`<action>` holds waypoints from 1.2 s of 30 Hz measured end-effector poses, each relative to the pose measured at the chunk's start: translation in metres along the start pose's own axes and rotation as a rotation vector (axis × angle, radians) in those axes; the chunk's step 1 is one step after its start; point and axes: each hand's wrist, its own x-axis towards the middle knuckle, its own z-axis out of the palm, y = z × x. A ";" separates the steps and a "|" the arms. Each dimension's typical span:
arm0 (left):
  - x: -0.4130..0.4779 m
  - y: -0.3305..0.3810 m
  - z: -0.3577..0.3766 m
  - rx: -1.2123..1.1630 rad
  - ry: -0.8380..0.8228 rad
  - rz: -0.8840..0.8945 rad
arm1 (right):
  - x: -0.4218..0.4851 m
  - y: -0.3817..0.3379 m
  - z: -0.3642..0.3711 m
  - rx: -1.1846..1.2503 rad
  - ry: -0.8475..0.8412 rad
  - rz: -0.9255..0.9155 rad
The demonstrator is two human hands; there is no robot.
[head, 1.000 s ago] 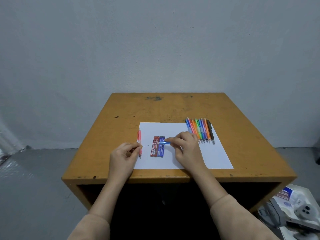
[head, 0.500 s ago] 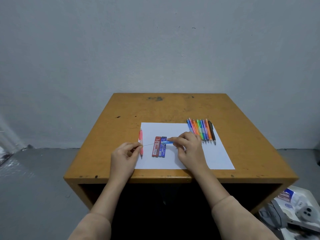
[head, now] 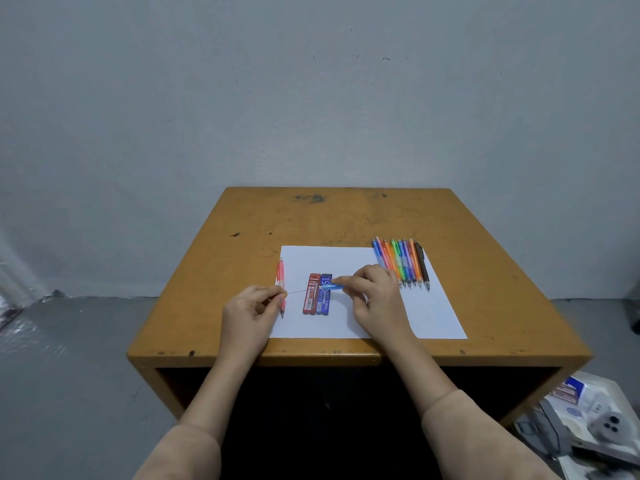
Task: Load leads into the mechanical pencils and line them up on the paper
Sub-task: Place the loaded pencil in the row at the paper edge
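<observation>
A sheet of paper is lying on the near half of a table, a lone pencil resting along its left edge, two lead cases sitting side by side at centre, a row of pencils lying across its far right corner.

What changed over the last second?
Nothing visibly moved. The left hand still pinches the lead, aimed at the blue pencil gripped by the right hand. The pink pencil, lead cases and pencil row lie unchanged on the paper.
</observation>
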 end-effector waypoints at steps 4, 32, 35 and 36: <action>0.000 -0.001 0.000 -0.005 0.002 -0.004 | 0.000 -0.001 0.000 -0.004 -0.002 0.004; -0.001 0.006 -0.003 0.018 0.006 -0.011 | 0.000 0.004 0.003 0.029 0.068 -0.048; -0.001 0.007 -0.003 0.031 0.010 -0.015 | 0.000 0.006 0.005 0.008 0.052 -0.071; -0.001 0.007 -0.003 0.035 0.012 -0.011 | 0.000 0.006 0.005 0.005 0.049 -0.074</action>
